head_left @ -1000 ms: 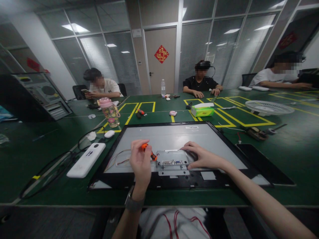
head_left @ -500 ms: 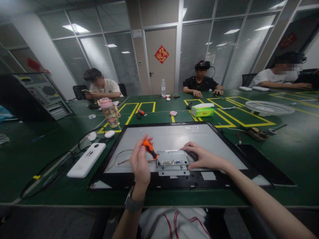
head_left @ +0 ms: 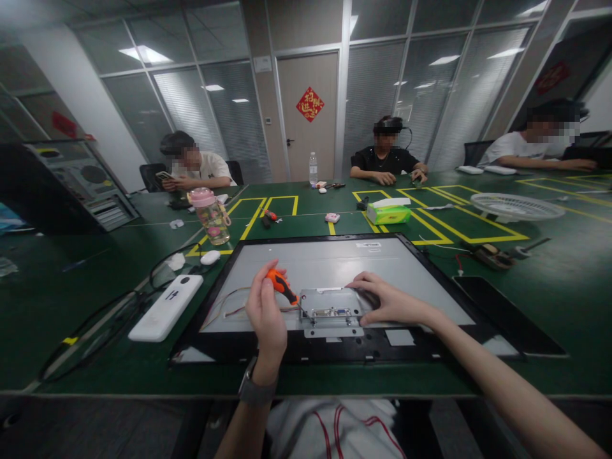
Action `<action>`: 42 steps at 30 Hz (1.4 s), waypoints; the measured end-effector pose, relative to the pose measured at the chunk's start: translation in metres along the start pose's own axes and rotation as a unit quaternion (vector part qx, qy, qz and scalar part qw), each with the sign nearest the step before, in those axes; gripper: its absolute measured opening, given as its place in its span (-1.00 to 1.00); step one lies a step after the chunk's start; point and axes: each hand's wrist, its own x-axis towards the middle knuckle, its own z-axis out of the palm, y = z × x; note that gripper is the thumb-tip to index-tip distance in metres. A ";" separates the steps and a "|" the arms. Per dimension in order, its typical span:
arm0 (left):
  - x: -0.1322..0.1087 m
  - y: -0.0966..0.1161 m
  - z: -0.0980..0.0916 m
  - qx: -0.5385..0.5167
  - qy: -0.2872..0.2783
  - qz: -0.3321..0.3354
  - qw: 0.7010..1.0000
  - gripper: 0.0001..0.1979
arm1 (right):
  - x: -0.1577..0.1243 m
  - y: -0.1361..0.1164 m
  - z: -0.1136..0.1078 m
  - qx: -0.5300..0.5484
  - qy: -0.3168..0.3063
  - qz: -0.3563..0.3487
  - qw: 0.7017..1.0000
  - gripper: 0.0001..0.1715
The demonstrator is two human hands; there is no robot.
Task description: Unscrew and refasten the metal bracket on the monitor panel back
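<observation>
Head view, left hand (head_left: pixel 266 317): gripped an orange-and-black screwdriver (head_left: pixel 283 287), handle slightly farther left than before.
Right hand (head_left: pixel 391 302): stretched wide at a flat silver metal housing (head_left: pixel 331 300) with ports.

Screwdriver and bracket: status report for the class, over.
Left grip holds screwdriver, pointed at left end of bracket. Right grip at its right end. Wires pass behind left grip.

orange-black screwdriver (head_left: pixel 284 287) | tilted, tip at metal bracket (head_left: pixel 329 300) | bracket atop flat grey panel (head_left: pixel 306 262)
</observation>
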 end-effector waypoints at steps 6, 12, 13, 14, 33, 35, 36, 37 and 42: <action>0.000 0.010 0.005 0.074 -0.029 0.116 0.990 -0.80 | 0.000 0.000 -0.001 -0.003 0.000 0.000 1.000 -0.14; -0.002 0.015 0.006 0.084 -0.021 0.126 0.988 -0.78 | 0.000 0.003 0.000 -0.002 0.003 -0.006 1.000 -0.14; -0.002 0.013 0.005 0.074 -0.027 0.107 0.991 -0.75 | 0.000 0.004 0.001 -0.003 0.003 -0.006 1.000 -0.14; -0.002 0.011 0.005 0.058 -0.036 0.084 0.994 -0.72 | 0.000 0.004 0.001 -0.003 0.003 -0.006 1.000 -0.14; -0.007 0.031 -0.009 0.121 -0.216 0.037 0.968 -0.63 | 0.000 0.003 0.000 0.004 0.003 -0.011 1.000 -0.15; -0.004 0.042 -0.013 0.182 -0.273 0.088 0.941 -0.59 | 0.000 0.003 0.001 0.002 0.003 -0.010 1.000 -0.14; -0.002 0.048 -0.014 0.204 -0.289 0.104 0.929 -0.61 | 0.001 0.004 0.001 0.002 0.003 -0.010 1.000 -0.14; 0.000 0.052 -0.014 0.211 -0.292 0.120 0.925 -0.63 | 0.001 0.004 0.001 0.002 0.003 -0.009 1.000 -0.14; 0.000 0.049 0.000 0.063 -0.156 0.119 0.978 -0.69 | 0.001 0.003 0.001 0.005 0.004 -0.011 1.000 -0.14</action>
